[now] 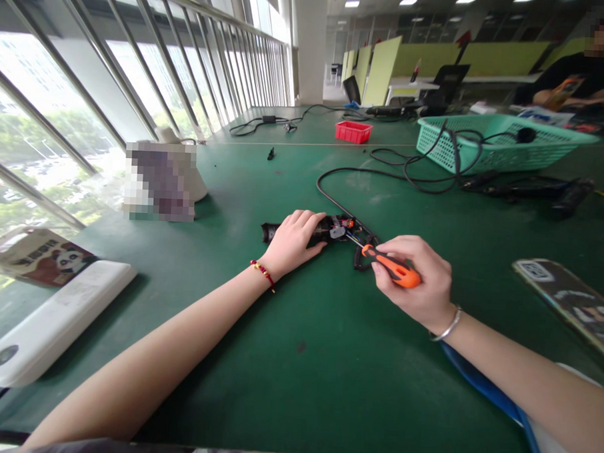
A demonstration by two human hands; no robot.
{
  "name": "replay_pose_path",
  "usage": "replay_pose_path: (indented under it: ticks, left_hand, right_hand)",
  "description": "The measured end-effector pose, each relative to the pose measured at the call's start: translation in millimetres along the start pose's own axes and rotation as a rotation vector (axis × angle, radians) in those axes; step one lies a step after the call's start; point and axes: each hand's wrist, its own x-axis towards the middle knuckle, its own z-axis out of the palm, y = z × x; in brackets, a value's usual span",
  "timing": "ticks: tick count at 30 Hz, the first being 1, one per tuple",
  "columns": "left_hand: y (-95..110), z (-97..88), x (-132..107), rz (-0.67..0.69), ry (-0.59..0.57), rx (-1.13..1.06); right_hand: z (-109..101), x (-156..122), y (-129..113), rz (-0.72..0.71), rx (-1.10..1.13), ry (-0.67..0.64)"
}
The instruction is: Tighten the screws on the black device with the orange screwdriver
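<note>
My left hand [294, 241] lies closed over a black rod-shaped device [326, 229] that rests on the green table [286, 359], its casing open at the right end with small red and white parts showing. A black cord [328, 194] runs from it toward the back. My right hand [414, 279] grips an orange-handled screwdriver [390, 266], and the metal tip touches the exposed parts of the device.
A teal basket [500, 145] with cables stands at the back right, a small red tray [353, 131] behind centre. More black devices [528, 189] lie right. A phone [569, 303] lies at far right, a white power bank [47, 322] at left. Another person [579, 78] sits far right.
</note>
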Motion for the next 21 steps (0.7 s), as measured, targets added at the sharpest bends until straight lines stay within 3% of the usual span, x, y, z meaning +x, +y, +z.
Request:
replay_pose_path:
  ticks: [5, 11, 17, 21]
  left_hand:
    - [0.3, -0.2, 0.1, -0.002, -0.002, -0.001]
    - [0.1, 0.1, 0.1, 0.001, -0.001, -0.005]
    - [0.7, -0.5, -0.2, -0.003, -0.002, 0.003]
    - [0.6, -0.4, -0.2, -0.003, -0.001, 0.013]
  right_hand:
    - [-1.2, 0.8, -0.6, 0.036, -0.019, -0.009]
    - [0.9, 1.7, -0.5, -0.024, 0.043, 0.027]
    - [-2.8, 0.7, -1.1, 0.050, -0.031, -0.042]
    - [-0.2, -2.5, 1.3, 0.099, 0.010, 0.030]
